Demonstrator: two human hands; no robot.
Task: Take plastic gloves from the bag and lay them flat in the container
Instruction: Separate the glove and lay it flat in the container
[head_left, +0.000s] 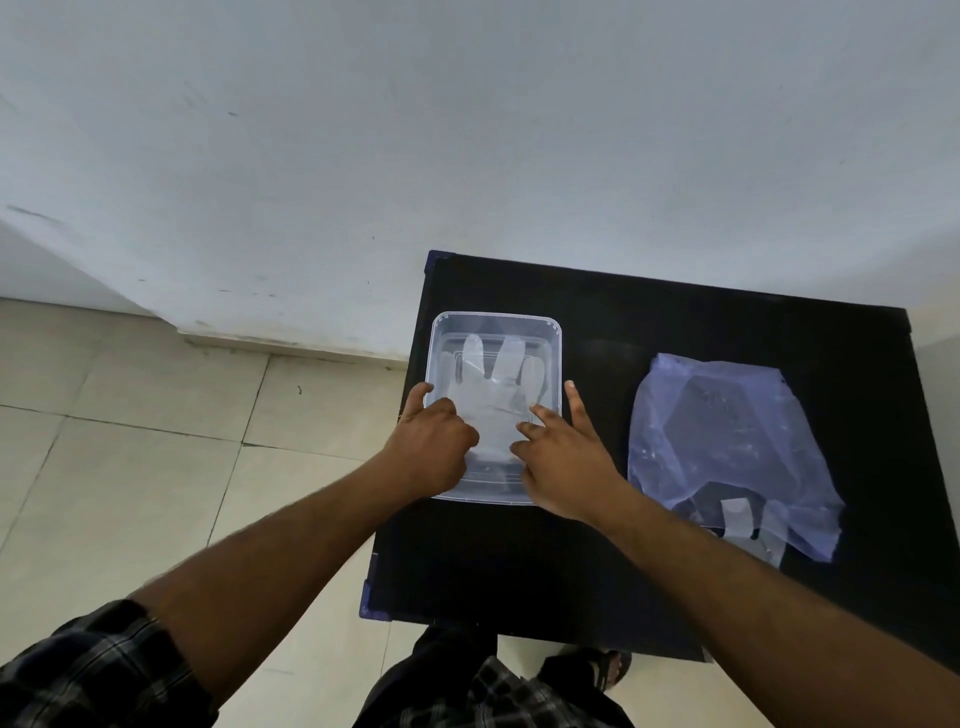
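Note:
A clear rectangular plastic container (496, 321) sits on the left part of the black table. A translucent plastic glove (485, 374) lies spread in it, fingers pointing away from me. My left hand (431, 441) rests over the container's near left side, fingers curled down onto the glove's cuff, thumb on the rim. My right hand (558, 452) is at the near right side, fingers spread, some touching the glove, the index finger outside along the right wall. A bluish plastic bag (722, 441) lies flat to the right, with more gloves (737, 519) showing at its near opening.
The black table (597, 561) stands against a white wall (467, 130). Beige floor tiles (130, 441) lie to the left. My legs and a sandalled foot (597, 670) show below the table's near edge.

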